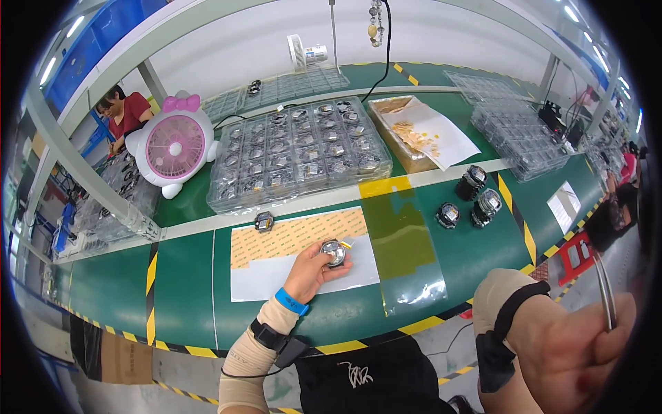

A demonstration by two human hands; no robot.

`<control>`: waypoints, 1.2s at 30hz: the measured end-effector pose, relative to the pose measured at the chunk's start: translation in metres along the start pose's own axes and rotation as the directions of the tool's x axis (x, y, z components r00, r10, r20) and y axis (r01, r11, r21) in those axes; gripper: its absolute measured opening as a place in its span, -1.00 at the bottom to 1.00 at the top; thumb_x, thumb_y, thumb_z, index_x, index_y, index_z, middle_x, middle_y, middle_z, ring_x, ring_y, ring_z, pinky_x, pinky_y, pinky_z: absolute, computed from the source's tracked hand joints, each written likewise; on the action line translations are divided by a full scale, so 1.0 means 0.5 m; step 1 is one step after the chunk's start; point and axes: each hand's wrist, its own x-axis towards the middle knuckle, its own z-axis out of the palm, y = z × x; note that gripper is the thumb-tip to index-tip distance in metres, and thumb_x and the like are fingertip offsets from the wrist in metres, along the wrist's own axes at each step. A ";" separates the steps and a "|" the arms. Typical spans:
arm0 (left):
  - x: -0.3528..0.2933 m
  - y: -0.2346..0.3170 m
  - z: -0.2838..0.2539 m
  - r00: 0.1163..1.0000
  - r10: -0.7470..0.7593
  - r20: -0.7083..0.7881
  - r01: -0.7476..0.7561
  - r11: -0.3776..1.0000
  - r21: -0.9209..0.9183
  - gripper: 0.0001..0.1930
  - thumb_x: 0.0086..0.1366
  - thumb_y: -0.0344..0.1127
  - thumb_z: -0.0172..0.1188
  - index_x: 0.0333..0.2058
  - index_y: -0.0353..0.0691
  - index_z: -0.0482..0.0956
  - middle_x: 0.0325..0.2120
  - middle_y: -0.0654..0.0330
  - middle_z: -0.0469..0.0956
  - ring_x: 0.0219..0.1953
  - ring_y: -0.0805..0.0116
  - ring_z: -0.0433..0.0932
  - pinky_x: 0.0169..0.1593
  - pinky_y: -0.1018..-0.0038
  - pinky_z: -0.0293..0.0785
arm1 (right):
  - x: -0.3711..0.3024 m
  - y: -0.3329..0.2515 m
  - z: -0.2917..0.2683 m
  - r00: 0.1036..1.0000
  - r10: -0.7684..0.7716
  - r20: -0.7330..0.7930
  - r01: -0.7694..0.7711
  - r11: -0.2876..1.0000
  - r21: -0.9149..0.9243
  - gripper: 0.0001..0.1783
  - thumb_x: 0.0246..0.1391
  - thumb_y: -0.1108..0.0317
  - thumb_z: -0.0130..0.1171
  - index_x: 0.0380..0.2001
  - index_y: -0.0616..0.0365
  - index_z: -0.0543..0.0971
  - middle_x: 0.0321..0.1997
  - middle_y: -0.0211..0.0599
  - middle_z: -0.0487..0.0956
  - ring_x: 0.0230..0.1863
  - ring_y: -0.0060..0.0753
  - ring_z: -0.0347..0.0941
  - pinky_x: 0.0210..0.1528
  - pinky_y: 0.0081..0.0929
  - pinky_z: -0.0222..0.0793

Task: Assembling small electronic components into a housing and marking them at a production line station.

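My left hand (308,274) is closed round a small round part with a shiny domed face (334,252), which has a short yellow and white tab at its upper edge. It is held over a sheet (296,240) with a tan patterned half and a white lower half. A similar small part (263,221) rests on that sheet's upper edge. At the right rim, close to the camera, my right hand (576,338) grips metal tweezers (606,290), their tips pointing up. A clear film with a yellow area (403,234) lies beside the sheet.
Several round black-and-silver parts (472,181) stand right of the film. Behind are a clear tray of parts (296,148), a cardboard box with paper and tan pieces (407,165), stacked clear trays (524,138) and a pink-white fan (172,146). Another person (127,114) sits far left.
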 end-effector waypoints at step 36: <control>0.015 -0.003 -0.010 0.993 0.065 -0.098 -0.059 0.996 0.067 -0.67 0.19 -0.52 -0.24 -0.03 -0.30 0.22 -0.26 0.04 0.45 -0.44 0.41 0.45 -0.51 0.63 0.37 | -0.394 0.174 -0.065 -0.002 1.000 0.025 -0.952 0.005 -0.306 -0.29 0.19 -0.03 -0.45 -0.48 0.45 0.47 -0.35 -0.06 0.48 -0.44 -0.39 0.39 -0.27 -0.54 0.33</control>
